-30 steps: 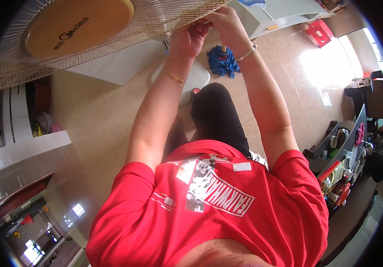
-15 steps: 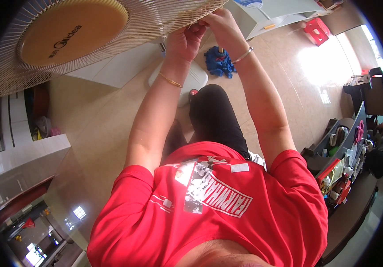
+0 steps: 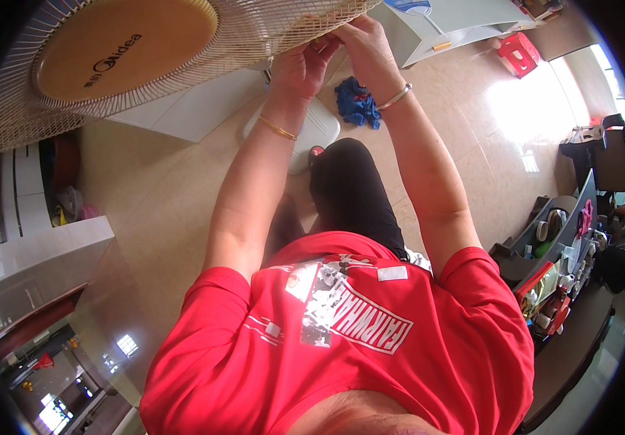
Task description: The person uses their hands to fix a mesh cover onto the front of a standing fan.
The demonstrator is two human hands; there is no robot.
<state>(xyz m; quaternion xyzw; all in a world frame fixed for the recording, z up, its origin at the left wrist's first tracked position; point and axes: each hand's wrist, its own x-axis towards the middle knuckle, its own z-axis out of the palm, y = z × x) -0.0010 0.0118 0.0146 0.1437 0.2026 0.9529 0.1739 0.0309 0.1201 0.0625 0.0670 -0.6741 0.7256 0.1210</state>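
Observation:
A large fan guard (image 3: 276, 32) of cream wire, with a tan round centre plate (image 3: 127, 51), spans the upper left. At the near right part of its rim my two hands meet. My left hand (image 3: 301, 71), thumb and fingers curled, is closed at the guard's lower edge; wires cover some of its fingertips. Coming from the other side, my right hand (image 3: 367, 49) has its fingers bent and closed on the rim, touching or nearly touching the left fingers. Any small part between the fingertips is too hidden to make out.
Below my hands a pale grey base (image 3: 319, 130) stands on the tiled floor, beside a blue cloth (image 3: 357, 103). White cabinets (image 3: 465, 29) stand at the top. A red plastic stool (image 3: 518, 55) is far right; a grey shelf with clutter (image 3: 555, 239) lines the right.
The guard has shifted very slightly to the right in the picture. Both hands stay at its rim, with only small finger movement.

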